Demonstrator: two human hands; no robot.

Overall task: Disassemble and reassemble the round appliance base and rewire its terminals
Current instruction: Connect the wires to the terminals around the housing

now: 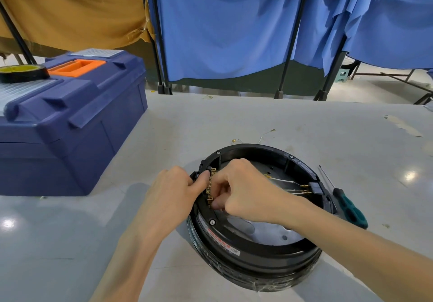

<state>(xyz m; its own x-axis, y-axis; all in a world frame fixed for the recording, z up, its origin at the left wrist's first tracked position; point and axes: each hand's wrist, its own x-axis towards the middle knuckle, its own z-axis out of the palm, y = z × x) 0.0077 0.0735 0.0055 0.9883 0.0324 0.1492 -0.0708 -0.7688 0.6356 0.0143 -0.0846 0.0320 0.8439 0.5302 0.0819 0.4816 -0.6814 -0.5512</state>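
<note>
head view: the round appliance base [253, 250] lies open side up on the worktop [234, 119], near its front edge and right of middle. the left hand [172, 194] grips the base's left rim, fingers curled over the outside and thumb pressed on the black block at the top of the brass terminal strip [210, 185]. the right hand [243, 194] reaches inside, fingers curled and clamped together at the strip's lowest tab; whether a wire end sits between them is hidden.

risks, as i judge them: a hard pull or push could bend a brass tab, or the fingertips could slip and scrape on the strip's edges. the base looks slightly tilted, so it may rock if the left grip loosens. the screwdriver [349, 208], just beside the base's right side, could be knocked and roll.

containers: the base holds a metal plate and white wires [283, 181] running to a block on its right wall. the blue toolbox [70, 123] at the worktop's left edge is closed, contents unseen, with a tape roll [22, 73] on its lid.
</note>
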